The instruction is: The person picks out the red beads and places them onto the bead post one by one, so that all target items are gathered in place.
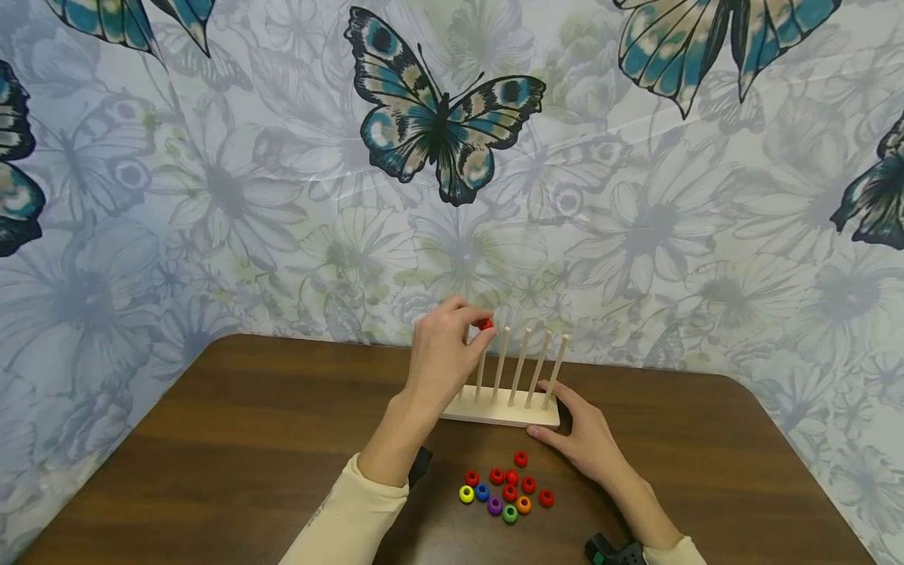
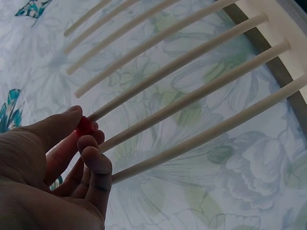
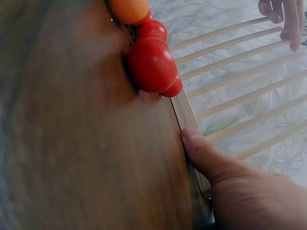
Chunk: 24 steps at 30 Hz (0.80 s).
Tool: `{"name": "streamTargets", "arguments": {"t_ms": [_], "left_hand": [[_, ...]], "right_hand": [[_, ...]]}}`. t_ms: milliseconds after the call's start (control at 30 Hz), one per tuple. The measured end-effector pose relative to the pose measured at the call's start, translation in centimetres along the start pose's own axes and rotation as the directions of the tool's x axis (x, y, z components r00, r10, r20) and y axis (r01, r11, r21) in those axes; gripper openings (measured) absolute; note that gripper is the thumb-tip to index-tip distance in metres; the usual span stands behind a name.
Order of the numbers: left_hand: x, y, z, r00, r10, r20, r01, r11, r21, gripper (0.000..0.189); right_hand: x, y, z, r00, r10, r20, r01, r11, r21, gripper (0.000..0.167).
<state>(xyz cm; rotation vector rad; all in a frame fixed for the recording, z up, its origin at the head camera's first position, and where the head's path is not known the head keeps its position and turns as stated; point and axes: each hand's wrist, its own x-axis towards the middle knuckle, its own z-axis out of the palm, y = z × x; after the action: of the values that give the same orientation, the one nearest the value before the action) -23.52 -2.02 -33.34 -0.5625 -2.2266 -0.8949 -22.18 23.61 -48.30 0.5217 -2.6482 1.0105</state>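
Note:
My left hand [image 1: 443, 349] pinches a red bead [image 1: 485, 323] between thumb and fingers. In the left wrist view the red bead [image 2: 85, 126] is right at the tip of one peg [image 2: 158, 79]; whether the peg has entered its hole cannot be told. A pale wooden stand [image 1: 494, 410] holds several upright pegs in a row, and no beads show on them. At the stand's right end, my right hand [image 1: 585, 430] grips the base, its thumb [image 3: 194, 134] against the front edge.
In front of the stand lie several loose red beads [image 1: 528, 485], with yellow [image 1: 467, 493], blue [image 1: 482, 492], purple [image 1: 495, 506], green [image 1: 510, 514] and orange [image 1: 523, 504] beads. Under them is a brown wooden table [image 1: 268, 439]. Behind hangs a butterfly-patterned cloth [image 1: 282, 196].

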Motion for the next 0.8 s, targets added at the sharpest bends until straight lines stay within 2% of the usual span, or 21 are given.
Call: {"name": "streamTargets", "arguments": {"t_ms": [233, 433, 633, 800], "left_hand": [[-0.1, -0.3, 0.3, 1.0, 0.008, 0.006, -0.008, 1.0, -0.002, 0.021], [-0.2, -0.4, 0.4, 0.999, 0.006, -0.054, -0.01, 0.997, -0.073, 0.024], [-0.5, -0.4, 0.6, 0.993, 0.074, -0.092, -0.09, 0.98, -0.175, 0.009], [-1.1, -0.5, 1.1, 0.992, 0.117, -0.057, -0.127, 0.965, -0.229, 0.003]], "right_hand": [[0.0, -0.1, -0.1, 1.0, 0.008, 0.004, -0.008, 1.0, 0.0, 0.072], [0.1, -0.1, 0.0, 1.0, 0.001, -0.001, -0.001, 1.0, 0.0, 0.072], [0.0, -0.1, 0.0, 1.0, -0.005, -0.007, 0.004, 1.0, -0.015, 0.071], [0.0, -0.1, -0.1, 1.0, 0.003, -0.009, -0.003, 1.0, -0.011, 0.07]]}}
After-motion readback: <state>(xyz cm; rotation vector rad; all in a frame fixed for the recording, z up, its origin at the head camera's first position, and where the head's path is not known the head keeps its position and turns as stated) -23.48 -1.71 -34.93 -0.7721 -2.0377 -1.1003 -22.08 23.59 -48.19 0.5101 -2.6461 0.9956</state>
